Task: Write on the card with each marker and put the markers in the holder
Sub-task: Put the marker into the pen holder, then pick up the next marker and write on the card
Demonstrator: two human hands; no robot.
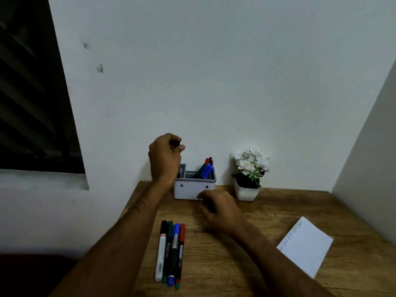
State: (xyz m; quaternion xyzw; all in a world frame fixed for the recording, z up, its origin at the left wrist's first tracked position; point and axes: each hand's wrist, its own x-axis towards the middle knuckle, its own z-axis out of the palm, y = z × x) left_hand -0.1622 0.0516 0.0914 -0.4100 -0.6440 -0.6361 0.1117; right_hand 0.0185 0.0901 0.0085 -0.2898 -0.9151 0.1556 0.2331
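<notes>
Two grips: left hand (164, 156) pinches a marker (176, 143); right hand (218, 209) unclear, on the wooden desk (267, 275).

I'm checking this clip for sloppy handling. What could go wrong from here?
The left hand holds a dark marker above the left slot of the grey holder; a crooked drop could miss the slot or tip the holder. The right hand sits close to the holder's front and might nudge it. Four markers lie loose near the table's front edge and could roll.
</notes>
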